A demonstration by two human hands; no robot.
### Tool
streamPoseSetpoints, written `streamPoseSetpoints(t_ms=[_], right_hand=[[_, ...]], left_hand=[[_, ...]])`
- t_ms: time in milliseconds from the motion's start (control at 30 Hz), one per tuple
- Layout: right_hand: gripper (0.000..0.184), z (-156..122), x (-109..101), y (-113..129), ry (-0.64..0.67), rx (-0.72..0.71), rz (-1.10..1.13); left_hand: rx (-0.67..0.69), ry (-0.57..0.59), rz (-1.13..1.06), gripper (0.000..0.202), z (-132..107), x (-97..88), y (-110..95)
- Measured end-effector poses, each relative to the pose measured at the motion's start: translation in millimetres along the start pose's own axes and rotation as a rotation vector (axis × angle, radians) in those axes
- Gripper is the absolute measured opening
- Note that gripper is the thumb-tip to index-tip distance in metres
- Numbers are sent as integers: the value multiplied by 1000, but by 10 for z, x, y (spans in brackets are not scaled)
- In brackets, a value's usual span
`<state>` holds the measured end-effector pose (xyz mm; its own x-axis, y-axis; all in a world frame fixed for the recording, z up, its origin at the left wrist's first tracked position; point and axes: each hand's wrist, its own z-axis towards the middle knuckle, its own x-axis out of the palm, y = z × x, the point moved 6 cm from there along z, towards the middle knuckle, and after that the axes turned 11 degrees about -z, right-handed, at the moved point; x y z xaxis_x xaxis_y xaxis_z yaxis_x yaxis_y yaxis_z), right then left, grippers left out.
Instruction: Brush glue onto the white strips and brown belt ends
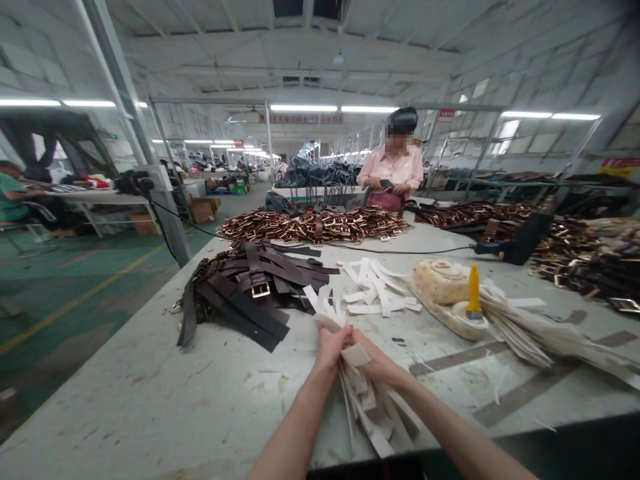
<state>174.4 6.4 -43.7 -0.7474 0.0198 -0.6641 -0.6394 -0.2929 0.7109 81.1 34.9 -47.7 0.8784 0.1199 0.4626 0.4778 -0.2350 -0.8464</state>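
Observation:
Both my hands meet over the table around a bundle of pale strips (367, 400). My left hand (331, 345) is closed on the bundle near its far end. Against it, my right hand (367, 353) wraps the same strips from the right. The bundle's near ends fan out below my hands, toward the table's front edge. Just beyond lie loose white strips (377, 287). To the left is a heap of dark brown belt straps (245, 287), one with a gold buckle (261, 290). My fingers hide the middle of the bundle.
A yellow-handled brush (473, 293) stands in a stained plastic container (440, 293) at right, beside more pale strips (530, 333). Buckled belts (320, 225) pile along the back. A black tool (525, 240) with a cable lies at right. A person in pink (393, 167) stands across the table.

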Motion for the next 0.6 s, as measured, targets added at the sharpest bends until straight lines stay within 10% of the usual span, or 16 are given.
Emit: streamPoseSetpoints(t_ms=[400, 600], right_hand=[[71, -121, -119, -111, -3, 201, 296], [53, 47, -251, -85, 46, 224, 259]], left_hand=[[32, 38, 63, 38, 9, -72, 39], [-66, 129, -76, 28, 91, -9, 111]])
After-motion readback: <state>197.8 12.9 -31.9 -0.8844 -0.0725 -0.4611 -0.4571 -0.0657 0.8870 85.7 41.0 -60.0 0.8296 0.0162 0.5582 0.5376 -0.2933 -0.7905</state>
